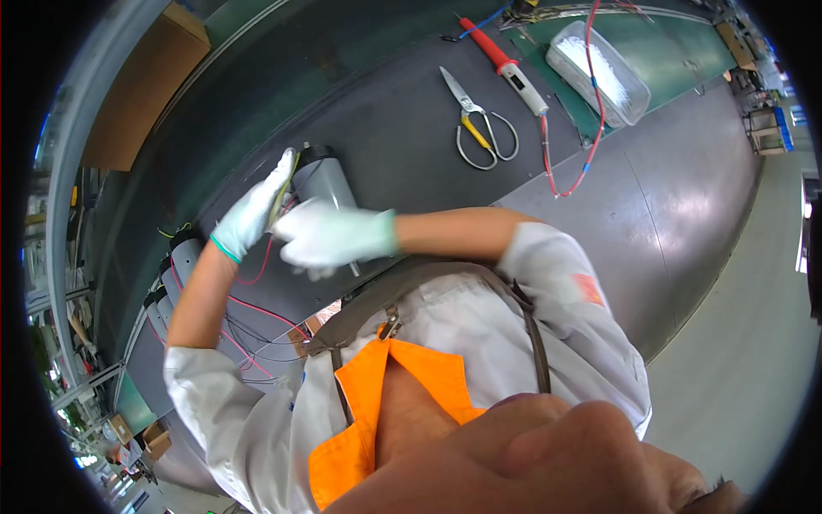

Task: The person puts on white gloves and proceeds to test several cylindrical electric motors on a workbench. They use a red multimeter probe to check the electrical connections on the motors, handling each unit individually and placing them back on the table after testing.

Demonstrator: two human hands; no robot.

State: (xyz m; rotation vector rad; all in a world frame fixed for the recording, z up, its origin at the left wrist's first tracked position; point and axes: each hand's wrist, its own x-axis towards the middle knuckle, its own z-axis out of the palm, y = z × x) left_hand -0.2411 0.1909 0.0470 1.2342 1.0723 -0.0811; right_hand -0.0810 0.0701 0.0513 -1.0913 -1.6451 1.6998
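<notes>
Covering the lower end of a grey cylinder (324, 183), left of centre in the frame, the white-gloved right hand (332, 236) is blurred — its fingers look curled, but whether they hold anything I cannot tell. Just left of the cylinder is the left hand (253, 207), gloved too, fingers nearly straight beside a yellow-green wire (280, 194); its grip on that wire is unclear. Scissors (477, 127) lie at upper centre — near a red and white corded tool (519, 84) — and a clear tub (636, 111) sits upper right.
</notes>
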